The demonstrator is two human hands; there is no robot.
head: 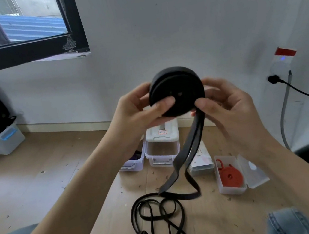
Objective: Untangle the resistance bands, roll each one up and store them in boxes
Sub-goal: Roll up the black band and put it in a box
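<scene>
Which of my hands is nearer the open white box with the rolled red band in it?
Right. The right hand is raised above the open white box; the left hand is farther left.

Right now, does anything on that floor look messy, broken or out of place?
Nothing looks broken. The loose tail of the black resistance band lies in tangled loops on the wooden floor, which is strewn with small dark flecks. The left hand and right hand hold its rolled part. The red rolled band sits neatly in an open clear box.
</scene>
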